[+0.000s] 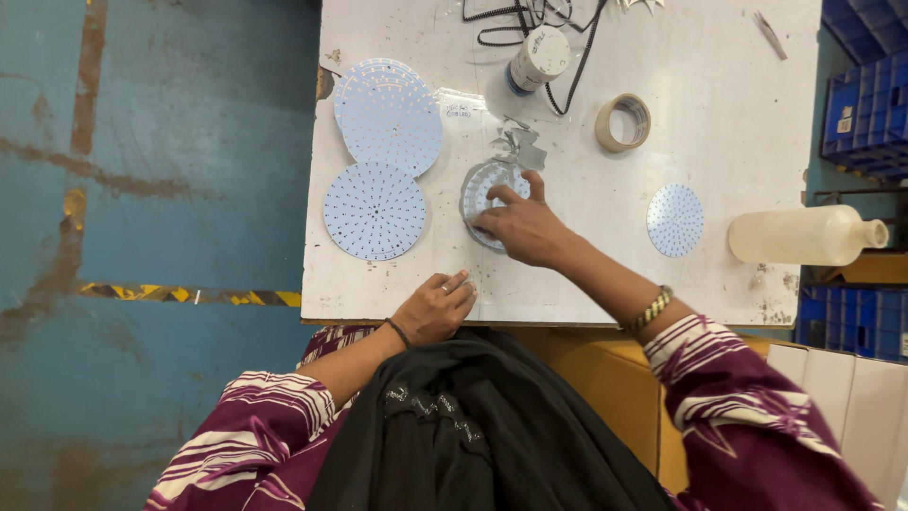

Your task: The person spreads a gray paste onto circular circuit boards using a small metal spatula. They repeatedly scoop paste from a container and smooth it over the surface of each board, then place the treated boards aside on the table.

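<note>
My right hand (522,225) rests its fingers on a round disc in clear wrapping (482,185) at the middle of the white table (700,123). A torn piece of clear film (518,144) lies just beyond it. My left hand (437,308) sits curled at the table's near edge, holding nothing. To the left lie a pale blue dotted disc (375,210) and a stack of larger similar discs (390,114). One smaller disc (675,220) lies apart on the right.
A tape roll (623,122), a white canister (537,59) and black cables (530,19) sit at the far side. A translucent bottle (802,236) lies at the right edge. Blue crates (865,95) stand to the right; a blue floor (151,237) spreads left.
</note>
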